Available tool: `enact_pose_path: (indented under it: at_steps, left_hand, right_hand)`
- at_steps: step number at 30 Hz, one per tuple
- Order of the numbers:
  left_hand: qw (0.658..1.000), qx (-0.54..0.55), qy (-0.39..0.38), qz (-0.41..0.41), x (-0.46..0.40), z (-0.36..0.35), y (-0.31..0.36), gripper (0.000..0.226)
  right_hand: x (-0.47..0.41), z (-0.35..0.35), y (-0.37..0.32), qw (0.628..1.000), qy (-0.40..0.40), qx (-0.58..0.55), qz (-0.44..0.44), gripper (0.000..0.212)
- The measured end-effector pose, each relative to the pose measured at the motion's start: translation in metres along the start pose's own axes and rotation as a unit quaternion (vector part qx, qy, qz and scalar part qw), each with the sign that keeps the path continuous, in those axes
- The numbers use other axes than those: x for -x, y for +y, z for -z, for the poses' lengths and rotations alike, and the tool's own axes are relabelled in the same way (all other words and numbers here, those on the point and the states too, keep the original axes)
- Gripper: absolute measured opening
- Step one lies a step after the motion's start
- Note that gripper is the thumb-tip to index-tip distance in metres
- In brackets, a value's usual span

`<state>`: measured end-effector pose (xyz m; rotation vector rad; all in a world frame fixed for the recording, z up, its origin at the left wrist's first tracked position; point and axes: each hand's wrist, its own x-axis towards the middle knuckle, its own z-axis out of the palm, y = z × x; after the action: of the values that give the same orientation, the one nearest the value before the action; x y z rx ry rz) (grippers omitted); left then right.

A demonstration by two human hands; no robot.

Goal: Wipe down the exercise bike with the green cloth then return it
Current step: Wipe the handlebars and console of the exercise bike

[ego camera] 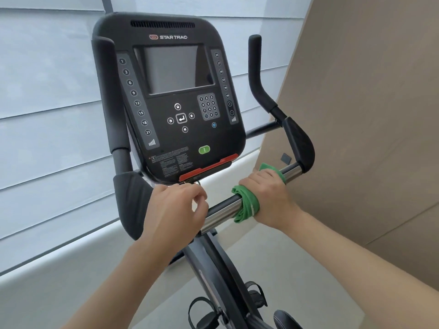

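Observation:
The exercise bike fills the view, its black console (171, 96) upright in front of me. A chrome handlebar (223, 210) runs from below the console up to the right. The green cloth (245, 204) is wrapped around that bar, and my right hand (266, 188) is closed over the cloth and the bar. My left hand (175, 205) rests at the bar's left end under the console, fingers curled, holding nothing that I can see. Part of the cloth is hidden under my right palm.
Black padded grips (300, 143) stand at the right and at the left (129, 200) of the console, with an upright horn (255, 65) behind. Pedals with straps (204, 312) and the seat edge (285, 319) lie below. A blind-covered window is behind; a brown wall (368, 115) is on the right.

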<state>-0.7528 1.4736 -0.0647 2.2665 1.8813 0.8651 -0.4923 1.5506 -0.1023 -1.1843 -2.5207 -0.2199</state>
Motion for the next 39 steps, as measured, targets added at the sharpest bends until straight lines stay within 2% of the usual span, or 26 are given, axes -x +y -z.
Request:
enact_pose_path:
  at_steps: [3,6,8,11,16,19,23,26,29,32,36,39]
  left_hand:
    - [0.996,0.05,-0.075,-0.001,-0.003,-0.008,0.026,0.024]
    - [0.989,0.018,-0.149,-0.007,-0.01,-0.019,0.04,0.034]
    - [0.983,-0.044,-0.18,-0.02,-0.01,-0.025,0.039,0.035]
    - [0.976,-0.123,-0.174,-0.045,-0.003,-0.031,0.037,0.034]
    - [0.974,-0.154,-0.161,-0.042,-0.006,-0.037,0.04,0.027]
    - [0.976,-0.152,-0.148,-0.047,-0.005,-0.04,0.038,0.027]
    - [0.979,-0.149,-0.126,-0.063,-0.003,-0.042,0.038,0.031]
    - [0.98,-0.156,-0.098,-0.07,-0.002,-0.045,0.036,0.037]
    - [0.981,-0.159,-0.064,-0.091,-0.002,-0.049,0.032,0.042]
    - [0.987,-0.131,-0.036,-0.084,-0.001,-0.048,0.033,0.047]
    - [0.998,0.023,0.016,-0.06,-0.001,-0.036,0.036,0.041]
    - [0.991,0.111,0.046,-0.054,0.001,-0.031,0.036,0.044]
  right_hand:
    - [-0.003,0.003,0.022,0.997,0.018,-0.009,0.07,0.023]
    - [-0.008,0.015,0.049,0.997,-0.011,-0.01,0.08,0.02]
    - [-0.006,0.017,0.066,0.998,-0.017,-0.014,0.063,0.02]
    - [-0.003,0.019,0.098,0.999,-0.01,-0.011,0.028,0.017]
    - [-0.008,0.021,0.112,0.999,-0.046,-0.003,0.027,0.01]
    - [-0.017,0.032,0.106,0.989,-0.143,0.024,-0.024,0.02]
    - [-0.044,0.052,0.096,0.92,-0.373,0.065,-0.098,0.038]
    - [-0.061,0.06,0.089,0.886,-0.446,0.057,-0.117,0.041]
    - [-0.056,0.057,0.088,0.894,-0.422,0.054,-0.136,0.041]
    - [-0.038,0.044,0.089,0.934,-0.327,0.066,-0.132,0.042]
    - [-0.023,0.035,0.069,0.971,-0.212,0.086,-0.074,0.029]
    - [-0.026,0.029,0.02,0.981,-0.182,0.066,-0.032,0.026]
